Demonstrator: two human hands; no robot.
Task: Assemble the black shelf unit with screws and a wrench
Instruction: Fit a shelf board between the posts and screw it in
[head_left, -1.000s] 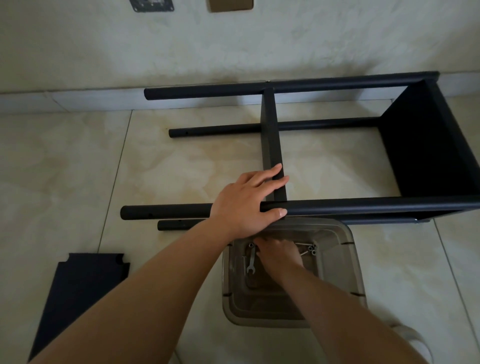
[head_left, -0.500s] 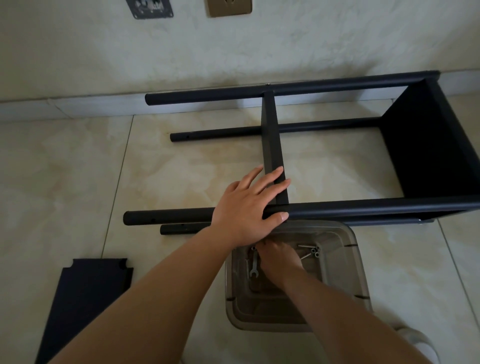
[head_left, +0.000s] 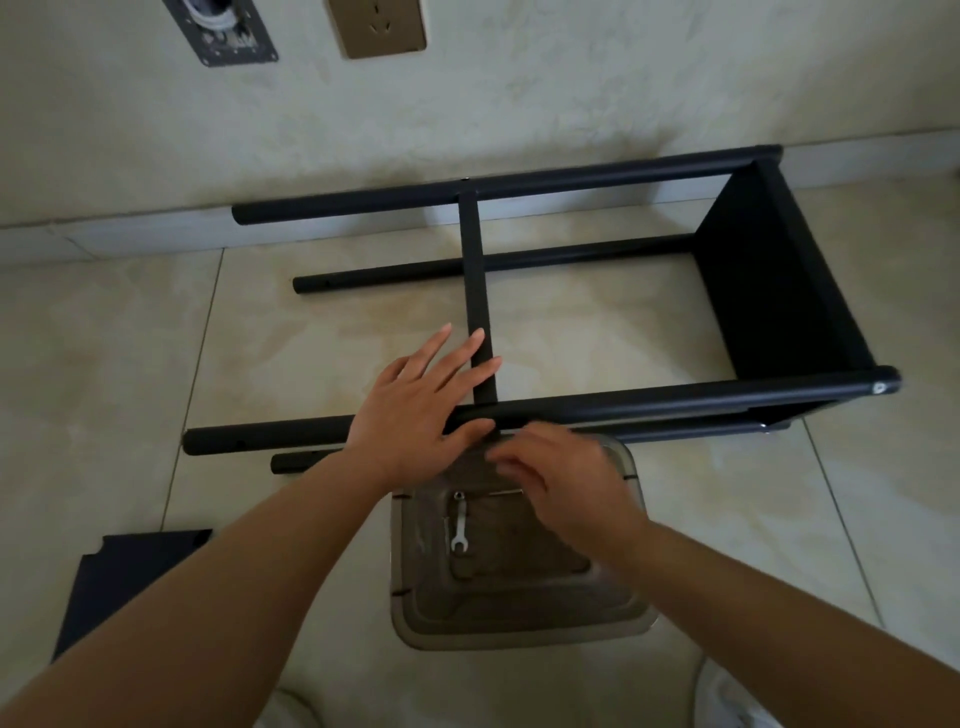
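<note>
Black shelf unit (head_left: 571, 322) lies on its side on the tiled floor (head_left: 104, 364) by the wall. Left hand (head_left: 426, 400) presses flat, fingers straight, on its near pole. Right hand (head_left: 561, 478) (blurred) hovers over the clear bin (head_left: 519, 629), fingers loosely curled; whether it holds anything I cannot tell. A wrench (head_left: 460, 530) lies inside.
</note>
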